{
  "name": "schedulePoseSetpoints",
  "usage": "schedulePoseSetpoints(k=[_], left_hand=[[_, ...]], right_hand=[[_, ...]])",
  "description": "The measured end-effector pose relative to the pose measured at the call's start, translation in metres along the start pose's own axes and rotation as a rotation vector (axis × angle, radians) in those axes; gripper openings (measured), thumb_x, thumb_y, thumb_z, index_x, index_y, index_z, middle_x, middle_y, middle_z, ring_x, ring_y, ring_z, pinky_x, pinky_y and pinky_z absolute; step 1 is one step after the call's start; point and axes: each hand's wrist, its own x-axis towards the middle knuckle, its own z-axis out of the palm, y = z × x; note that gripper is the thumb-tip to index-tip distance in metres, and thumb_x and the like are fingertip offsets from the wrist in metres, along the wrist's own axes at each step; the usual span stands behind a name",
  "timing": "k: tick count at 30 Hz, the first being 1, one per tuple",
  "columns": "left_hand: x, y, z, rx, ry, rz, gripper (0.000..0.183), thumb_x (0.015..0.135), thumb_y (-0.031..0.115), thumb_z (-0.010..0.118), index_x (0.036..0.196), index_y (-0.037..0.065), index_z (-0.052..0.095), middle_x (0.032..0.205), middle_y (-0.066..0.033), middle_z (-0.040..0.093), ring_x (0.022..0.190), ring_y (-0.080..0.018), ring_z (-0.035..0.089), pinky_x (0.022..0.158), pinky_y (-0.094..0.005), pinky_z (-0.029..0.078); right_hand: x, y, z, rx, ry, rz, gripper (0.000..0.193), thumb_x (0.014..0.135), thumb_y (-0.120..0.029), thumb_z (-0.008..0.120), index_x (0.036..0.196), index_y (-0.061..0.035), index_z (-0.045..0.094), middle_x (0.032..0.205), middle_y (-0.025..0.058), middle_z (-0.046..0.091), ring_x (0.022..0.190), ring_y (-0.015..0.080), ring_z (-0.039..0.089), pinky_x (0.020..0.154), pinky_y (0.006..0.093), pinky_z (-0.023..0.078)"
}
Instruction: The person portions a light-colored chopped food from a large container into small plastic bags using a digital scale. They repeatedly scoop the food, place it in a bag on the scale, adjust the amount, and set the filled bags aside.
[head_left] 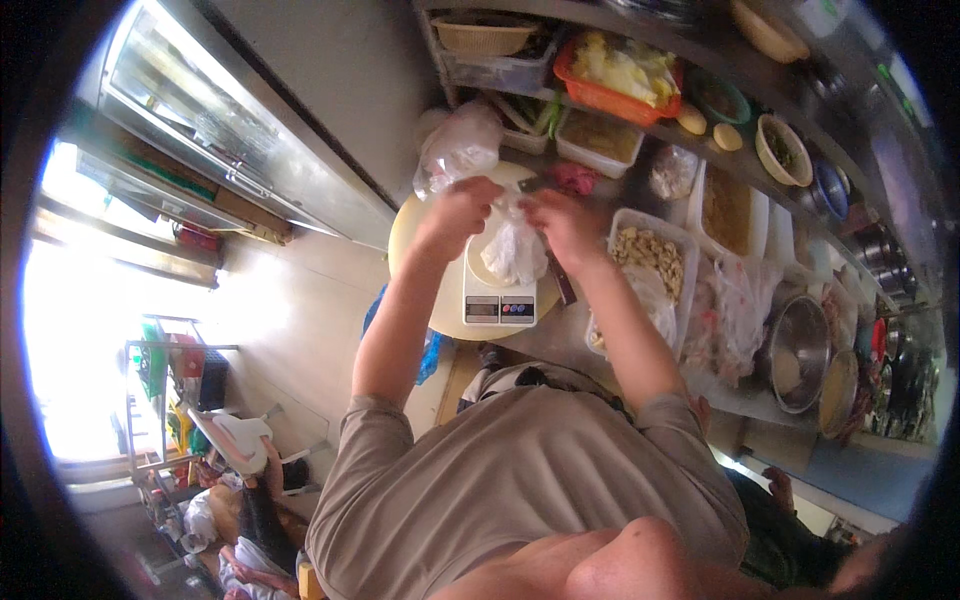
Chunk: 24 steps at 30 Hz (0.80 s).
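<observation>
1. A worker's left hand (465,215), at 11 o'clock from the kitchen scale (500,310), curls its fingers inward, thumb and fingertips apparently pressed together on plastic.
2. The right hand (560,222), at 1 o'clock, mirrors it; its fingers are bent and seem to pinch the bag's opposite edge, though blur hides the exact grip.
3. Between them, the whitish plastic bag (514,253) appears to rest on the scale's round pan (474,262), its gathered top reaching up toward 12 o'clock.
4. Good handling likely means drawing the neck together evenly, both pinches level, so the thin film neither tears nor spills.
5. The scale stands on a round yellowish board (450,305); a larger clear bag (462,145) bulges at 11 o'clock, beyond the left hand.
6. At 3 o'clock, a tray (691,280) of pale chopped pieces sits near the right forearm.
</observation>
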Motion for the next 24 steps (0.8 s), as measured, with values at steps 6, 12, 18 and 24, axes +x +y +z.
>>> schedulePoseSetpoints(k=[6,12,18,24], left_hand=[[0.0,-0.006,-0.019,-0.562,-0.062,-0.132,0.031,0.091,0.026,0.056,0.066,0.014,0.043,0.062,0.0021,0.038,0.052,-0.0108,0.033,0.046,-0.0234,0.027],[-0.044,0.012,0.062,0.375,-0.185,0.21,0.023,0.092,0.021,0.057,0.077,0.006,0.052,0.068,-0.0004,0.048,0.062,-0.0082,0.046,0.054,-0.0226,0.037],[-0.052,0.007,0.098,0.906,-0.275,0.481,0.027,0.086,0.008,0.063,0.111,-0.002,0.055,0.102,-0.0099,0.056,0.086,-0.014,0.059,0.074,-0.0264,0.049],[-0.066,-0.047,0.028,0.947,-0.061,0.053,0.03,0.084,0.011,0.065,0.113,0.002,0.059,0.095,-0.0118,0.063,0.086,-0.017,0.062,0.078,-0.0282,0.05]], right_hand=[[-0.028,-0.002,-0.05,0.873,0.24,0.182,0.016,0.086,-0.021,0.059,0.086,-0.0062,0.063,0.089,0.0098,0.065,0.085,0.0222,0.058,0.081,0.0348,0.047],[-0.045,0.006,-0.044,-0.393,0.17,-0.496,0.055,0.073,-0.025,0.079,0.119,-0.0075,0.053,0.107,0.012,0.059,0.105,0.0259,0.056,0.086,0.0381,0.046],[-0.041,0.017,-0.071,-0.705,0.083,-0.151,0.031,0.088,-0.022,0.06,0.116,-0.0099,0.057,0.087,0.0084,0.065,0.061,0.0141,0.062,0.049,0.026,0.049],[-0.022,-0.007,-0.18,-0.431,0.683,0.047,0.025,0.094,-0.025,0.049,0.098,-0.0049,0.064,0.068,0.0061,0.067,0.047,0.0099,0.06,0.038,0.027,0.047]])
